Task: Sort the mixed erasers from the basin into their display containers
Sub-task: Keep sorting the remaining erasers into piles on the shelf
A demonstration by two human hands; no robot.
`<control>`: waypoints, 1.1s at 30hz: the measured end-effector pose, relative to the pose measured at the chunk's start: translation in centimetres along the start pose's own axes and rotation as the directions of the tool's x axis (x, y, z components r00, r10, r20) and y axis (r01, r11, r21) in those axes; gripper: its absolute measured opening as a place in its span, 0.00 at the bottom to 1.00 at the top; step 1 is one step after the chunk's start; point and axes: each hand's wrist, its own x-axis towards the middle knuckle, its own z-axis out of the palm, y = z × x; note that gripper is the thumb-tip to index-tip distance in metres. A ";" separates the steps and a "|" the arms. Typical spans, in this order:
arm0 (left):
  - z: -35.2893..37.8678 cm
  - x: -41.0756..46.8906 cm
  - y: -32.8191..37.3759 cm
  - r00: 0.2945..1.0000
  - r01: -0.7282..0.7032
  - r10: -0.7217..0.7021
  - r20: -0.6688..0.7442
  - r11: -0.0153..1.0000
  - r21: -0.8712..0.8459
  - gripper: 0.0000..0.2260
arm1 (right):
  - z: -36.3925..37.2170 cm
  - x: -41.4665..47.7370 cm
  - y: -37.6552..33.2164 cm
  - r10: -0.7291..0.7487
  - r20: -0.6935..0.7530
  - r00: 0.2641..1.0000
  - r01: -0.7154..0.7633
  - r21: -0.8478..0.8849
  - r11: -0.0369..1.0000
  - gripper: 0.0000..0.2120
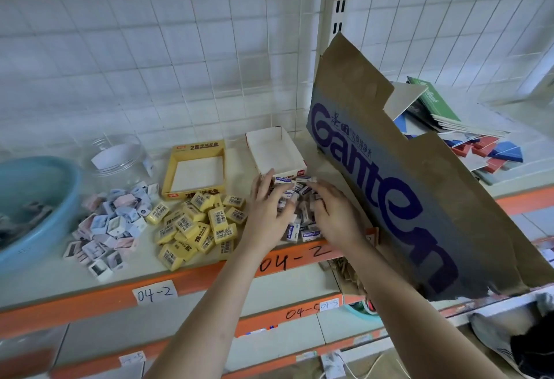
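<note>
an orange-edged cream shelf board (144,270) carries, from 9 toward 1 o'clock, a blue plastic basin (75,187), a clear plastic jar (120,157), a yellow cardboard tray (168,175) and a white cardboard box (269,139). at their 6 o'clock lie pastel square erasers (111,222), yellow block erasers (198,225) and blue-sleeved white erasers (295,233).

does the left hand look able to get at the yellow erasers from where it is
Probably yes: the left hand lies on the white erasers, right beside the yellow erasers, with nothing standing between them on the shelf.
</note>
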 end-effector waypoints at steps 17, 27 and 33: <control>-0.9 0.0 0.7 0.995 -0.015 0.003 -0.105 0.993 -0.116 0.15 | 0.3 0.3 -0.1 0.032 0.037 0.999 -0.025 -0.181 0.983 0.25; -0.6 0.1 0.5 0.999 -0.010 0.010 -0.041 1.000 0.002 0.19 | 0.1 0.6 -0.2 0.045 0.151 0.987 -0.007 -0.246 0.969 0.25; -3.1 -1.0 1.8 0.989 -0.115 0.117 -0.089 0.993 0.029 0.23 | -0.5 1.0 -3.6 -0.011 0.009 1.000 0.013 -0.266 0.964 0.26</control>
